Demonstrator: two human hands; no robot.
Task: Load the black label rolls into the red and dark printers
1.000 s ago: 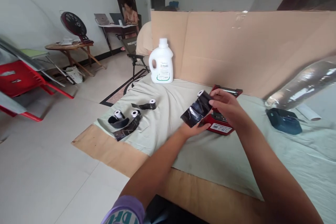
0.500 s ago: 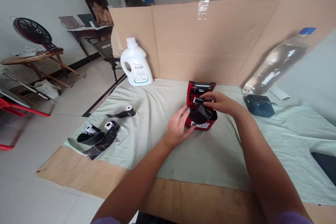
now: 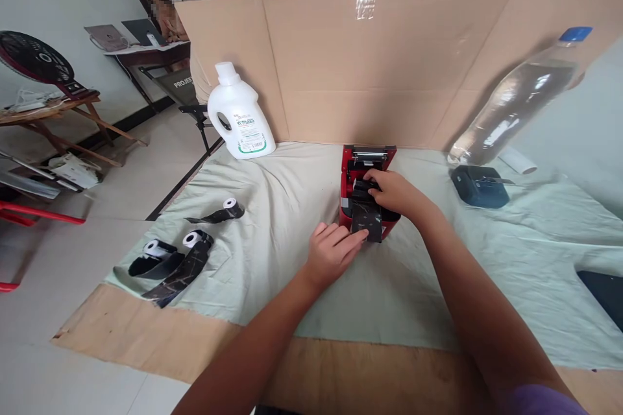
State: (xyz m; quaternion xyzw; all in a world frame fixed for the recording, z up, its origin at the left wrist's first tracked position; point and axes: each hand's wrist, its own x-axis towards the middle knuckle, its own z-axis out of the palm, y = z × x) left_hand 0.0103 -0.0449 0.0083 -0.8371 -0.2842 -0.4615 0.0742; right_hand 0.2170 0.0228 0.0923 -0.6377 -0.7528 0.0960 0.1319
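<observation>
A small red printer (image 3: pixel 346 172) stands open on the pale green cloth (image 3: pixel 272 227) in front of me. My right hand (image 3: pixel 392 193) presses a roll of black tape into its bay, fingers curled over the roll. The black strip (image 3: pixel 363 224) hangs out over the printer's front. My left hand (image 3: pixel 333 253) rests beside the printer's front left corner, fingertips touching the end of that strip.
Three more black rolls (image 3: pixel 182 253) lie on the cloth to the left. A white detergent jug (image 3: pixel 238 117), a cardboard screen (image 3: pixel 389 58), a clear bottle (image 3: pixel 516 107) and a dark blue device (image 3: pixel 479 185) stand behind. A person sits at a desk far left.
The black roll went from my hands in the air down into the red printer. My left hand let go of it and came down beside the printer.
</observation>
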